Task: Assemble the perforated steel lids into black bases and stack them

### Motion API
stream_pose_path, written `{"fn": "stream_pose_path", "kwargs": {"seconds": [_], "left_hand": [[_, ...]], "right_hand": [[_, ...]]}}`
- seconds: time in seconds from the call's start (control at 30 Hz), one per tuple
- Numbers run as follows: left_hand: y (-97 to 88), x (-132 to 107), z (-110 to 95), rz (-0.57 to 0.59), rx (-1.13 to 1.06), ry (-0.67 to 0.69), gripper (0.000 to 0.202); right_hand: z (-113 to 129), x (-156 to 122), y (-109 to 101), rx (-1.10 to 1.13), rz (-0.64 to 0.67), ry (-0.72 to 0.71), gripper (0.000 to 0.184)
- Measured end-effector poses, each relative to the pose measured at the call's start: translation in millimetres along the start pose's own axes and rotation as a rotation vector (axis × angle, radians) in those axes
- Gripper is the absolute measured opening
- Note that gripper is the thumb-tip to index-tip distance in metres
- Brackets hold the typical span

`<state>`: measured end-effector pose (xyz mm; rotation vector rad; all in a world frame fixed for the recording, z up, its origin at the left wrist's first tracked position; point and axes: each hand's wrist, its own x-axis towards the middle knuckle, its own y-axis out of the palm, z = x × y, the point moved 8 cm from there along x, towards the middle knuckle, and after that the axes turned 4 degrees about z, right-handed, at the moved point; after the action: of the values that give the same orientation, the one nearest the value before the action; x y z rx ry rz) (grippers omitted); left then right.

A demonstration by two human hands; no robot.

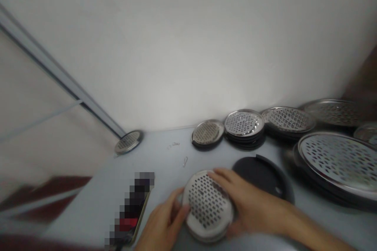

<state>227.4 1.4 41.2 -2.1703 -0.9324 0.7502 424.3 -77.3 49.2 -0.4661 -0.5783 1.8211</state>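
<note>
Between my two hands is a round metal grater disc (207,202) with rows of oval holes, and a second rim shows under its near edge. My left hand (167,219) grips the left side, thumb over the rim. My right hand (241,196) is wrapped round the right side, its fingers reaching the top edge. Slight blur hides whether the disc touches the table. Just behind my right hand lies a black round base (260,174) with a raised edge.
Along the wall stand several stacks of grater discs (244,123) on black bases, with a large stack (341,160) at right. One disc (129,142) lies at the far left table edge. Small clips (185,161) and a pixelated phone-like object (132,211) are on the table (97,188).
</note>
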Motion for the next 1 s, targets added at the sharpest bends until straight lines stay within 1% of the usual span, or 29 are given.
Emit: {"fn": "stream_pose_path", "kwargs": {"seconds": [0.07,0.13,0.2,0.27,0.33,0.4,0.43,0.47,0.5,0.57,0.6,0.63,0.7,0.8,0.87,0.93,1.0], "left_hand": [[-2.4,-2.3,0.6,-0.036,0.025,0.030,0.049],[-5.0,-4.5,1.5,-0.085,0.069,0.095,0.047],[-5.5,-6.8,3.6,-0.133,0.136,0.164,0.049],[0.2,-8.4,6.3,-0.134,0.201,0.221,0.063],[12.6,-9.3,5.8,-0.086,0.262,0.289,0.087],[26.9,-10.0,2.4,-0.034,0.328,0.353,0.109],[32.7,-10.0,0.7,-0.021,0.358,0.372,0.116],[37.0,-9.9,-1.0,-0.018,0.385,0.383,0.121],[40.1,-9.6,-2.5,-0.018,0.408,0.389,0.123],[43.4,-9.6,-4.8,-0.025,0.443,0.395,0.123],[43.9,-10.0,-5.7,-0.032,0.457,0.400,0.122],[44.4,-10.4,-6.0,-0.036,0.471,0.405,0.120],[46.0,-10.9,-4.3,-0.042,0.499,0.410,0.119],[49.8,-9.5,2.5,-0.071,0.535,0.407,0.121],[51.8,-8.4,6.5,-0.112,0.554,0.415,0.122],[53.2,-8.1,8.3,-0.139,0.560,0.431,0.122],[53.4,-8.6,8.3,-0.141,0.547,0.442,0.122]], "right_hand": [[0.0,-0.1,0.8,-0.016,-0.004,-0.032,0.115],[-3.0,0.2,3.2,-0.041,-0.001,-0.041,0.117],[-6.6,0.9,6.6,-0.067,0.004,-0.036,0.117],[-7.7,0.9,9.2,-0.083,0.012,-0.030,0.117],[-5.6,-0.6,8.2,-0.084,0.026,-0.026,0.118],[-2.9,-3.7,1.3,-0.080,0.043,-0.025,0.117],[-3.3,-5.6,-6.5,-0.093,0.027,-0.017,0.112],[-5.9,-7.6,-17.7,-0.124,-0.018,0.000,0.104],[-11.4,-10.1,-33.1,-0.184,-0.105,0.037,0.091],[-26.8,-20.0,-71.1,-0.383,-0.376,0.159,0.061],[-35.9,-25.2,-85.3,-0.482,-0.466,0.231,0.052],[-44.5,-28.5,-94.2,-0.546,-0.502,0.278,0.047],[-57.7,-31.0,-101.7,-0.581,-0.490,0.296,0.043],[-67.0,-35.8,-104.3,-0.588,-0.452,0.311,0.038],[-70.9,-41.8,-107.1,-0.623,-0.440,0.383,0.033],[-75.8,-46.8,-108.5,-0.627,-0.392,0.466,0.025],[-76.9,-47.9,-107.6,-0.566,-0.326,0.489,0.018]]}}
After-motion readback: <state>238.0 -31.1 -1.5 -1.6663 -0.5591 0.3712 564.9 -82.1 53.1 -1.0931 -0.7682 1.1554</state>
